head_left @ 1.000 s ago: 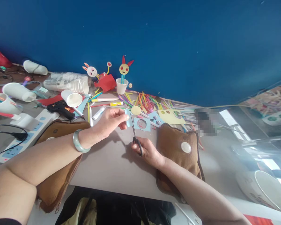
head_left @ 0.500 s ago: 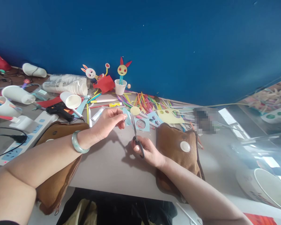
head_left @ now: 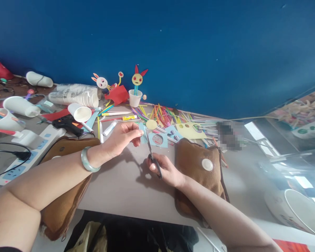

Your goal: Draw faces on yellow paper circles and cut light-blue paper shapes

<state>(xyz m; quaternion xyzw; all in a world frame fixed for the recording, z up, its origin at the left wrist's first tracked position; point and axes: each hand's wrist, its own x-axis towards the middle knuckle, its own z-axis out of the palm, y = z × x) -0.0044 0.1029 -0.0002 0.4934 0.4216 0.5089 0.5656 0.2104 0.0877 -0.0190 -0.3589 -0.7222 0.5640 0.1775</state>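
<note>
Between thumb and fingers, my left hand (head_left: 124,137) pinches a small light-blue piece of paper (head_left: 143,133). My right hand (head_left: 166,169) grips the black handles of a pair of scissors (head_left: 150,148), blades pointing up and away from me. The blades lie right at the paper's right edge; I cannot tell whether they are cutting into it. Just beyond is a round yellow paper disc (head_left: 151,124). To the right lies a blue paper sheet (head_left: 163,142) with a round hole cut out.
Brown plush pads (head_left: 190,164) lie by each forearm. A power strip (head_left: 46,138), glue gun (head_left: 65,123) and paper cups (head_left: 80,112) are at the left. Colourful pipe cleaners (head_left: 162,113) line the blue wall, near a rabbit-faced figure in a cup (head_left: 135,98).
The scissor blades have come closer together and tilted slightly left at the blue paper. The paper has turned a little in my left hand. Both arms stay nearly in place.
</note>
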